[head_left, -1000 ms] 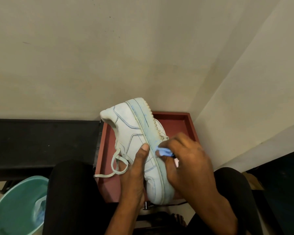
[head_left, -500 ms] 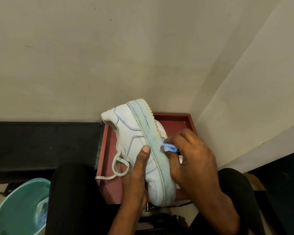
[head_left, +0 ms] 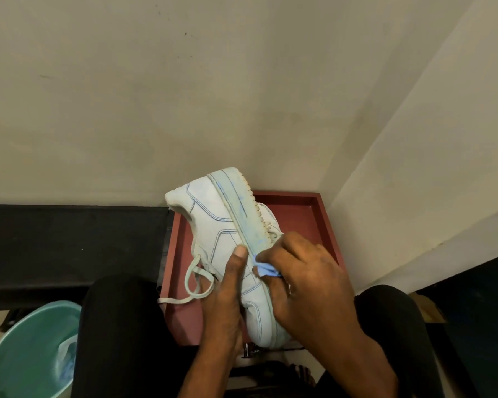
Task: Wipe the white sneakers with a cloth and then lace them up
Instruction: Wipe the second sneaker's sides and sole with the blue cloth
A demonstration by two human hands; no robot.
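Red tray, sneaker, cloth

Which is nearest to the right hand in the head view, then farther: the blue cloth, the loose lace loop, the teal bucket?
1. Blue cloth: pinched in the right hand.
2. Lace loop: past the left hand, left of the sneaker.
3. Teal bucket: far lower left.

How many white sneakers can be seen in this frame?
2. One sneaker is held on its side over the red tray by the left hand. A second sneaker peeks out behind its sole, mostly hidden.
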